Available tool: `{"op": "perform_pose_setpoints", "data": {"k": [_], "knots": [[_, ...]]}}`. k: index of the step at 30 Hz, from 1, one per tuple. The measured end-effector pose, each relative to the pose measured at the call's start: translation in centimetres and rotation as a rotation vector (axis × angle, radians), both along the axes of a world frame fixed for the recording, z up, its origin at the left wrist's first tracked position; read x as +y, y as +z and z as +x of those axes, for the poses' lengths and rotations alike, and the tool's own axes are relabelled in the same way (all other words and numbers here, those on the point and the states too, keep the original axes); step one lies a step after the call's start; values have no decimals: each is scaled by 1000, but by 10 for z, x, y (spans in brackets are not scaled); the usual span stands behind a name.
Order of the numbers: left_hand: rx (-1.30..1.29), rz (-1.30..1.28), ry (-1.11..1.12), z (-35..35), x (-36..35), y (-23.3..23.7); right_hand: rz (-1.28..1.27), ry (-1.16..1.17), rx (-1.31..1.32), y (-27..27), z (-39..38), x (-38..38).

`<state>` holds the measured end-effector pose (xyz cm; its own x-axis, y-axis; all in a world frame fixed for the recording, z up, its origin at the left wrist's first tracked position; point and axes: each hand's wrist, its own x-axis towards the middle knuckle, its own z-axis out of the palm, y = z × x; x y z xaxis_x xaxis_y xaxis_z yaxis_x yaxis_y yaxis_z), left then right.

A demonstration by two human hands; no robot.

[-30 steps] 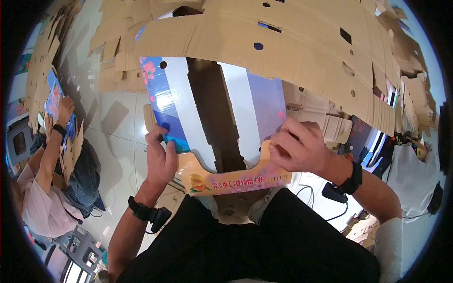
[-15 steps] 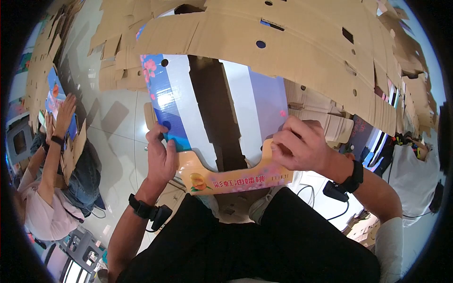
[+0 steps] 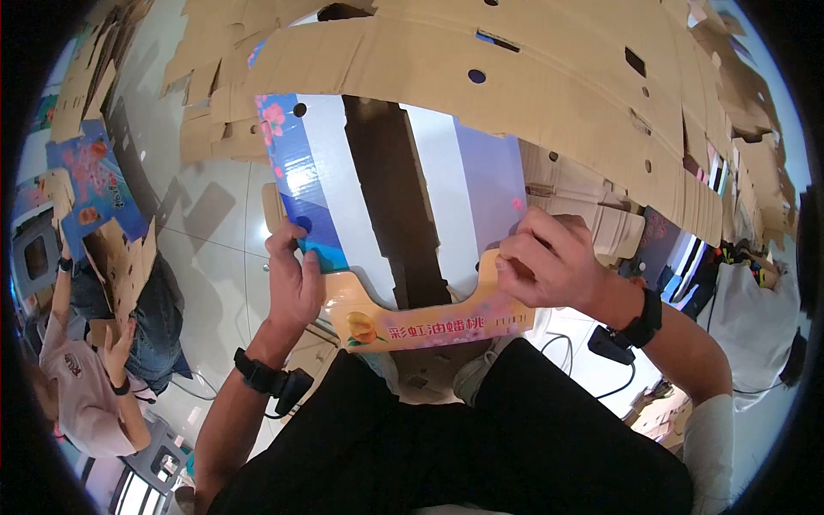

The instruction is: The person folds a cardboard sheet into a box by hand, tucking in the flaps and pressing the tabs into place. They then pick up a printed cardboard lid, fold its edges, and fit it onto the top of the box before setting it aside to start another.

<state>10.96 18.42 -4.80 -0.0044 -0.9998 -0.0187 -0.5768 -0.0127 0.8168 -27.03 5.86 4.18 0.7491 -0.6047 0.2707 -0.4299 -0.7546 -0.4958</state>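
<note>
A printed carton point(image 3: 403, 331), partly folded, is held in front of my legs. Its yellow front panel carries red lettering and a peach picture, with a curved cut along the upper edge. White and blue-purple flaps lie inside, and a long gap between them shows a brown interior. My left hand point(image 3: 293, 276) is closed around the left corner, thumb on the outside. At the right corner, the fingers of my right hand point(image 3: 549, 262) are curled and pinch the panel's edge. The carton's far end meets a sheet of brown cardboard point(image 3: 558, 81).
Flattened cardboard sheets point(image 3: 223, 94) are piled ahead. At left, a seated person point(image 3: 86, 386) handles a blue printed carton point(image 3: 96, 193). Another person in a light top point(image 3: 742, 318) is at the far right. Cables point(image 3: 562, 348) trail over the tiled floor point(image 3: 210, 249).
My hands and the carton have hardly moved. At left, the other person's blue carton has swung into fuller view, and one of their hands has dropped lower.
</note>
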Motion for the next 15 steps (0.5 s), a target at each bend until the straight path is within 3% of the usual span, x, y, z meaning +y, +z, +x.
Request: {"op": "perform_pose_setpoints", "data": {"k": [15], "knots": [[-18, -13, 4, -3, -2, 4, 7, -8, 1, 1, -1, 1]]}}
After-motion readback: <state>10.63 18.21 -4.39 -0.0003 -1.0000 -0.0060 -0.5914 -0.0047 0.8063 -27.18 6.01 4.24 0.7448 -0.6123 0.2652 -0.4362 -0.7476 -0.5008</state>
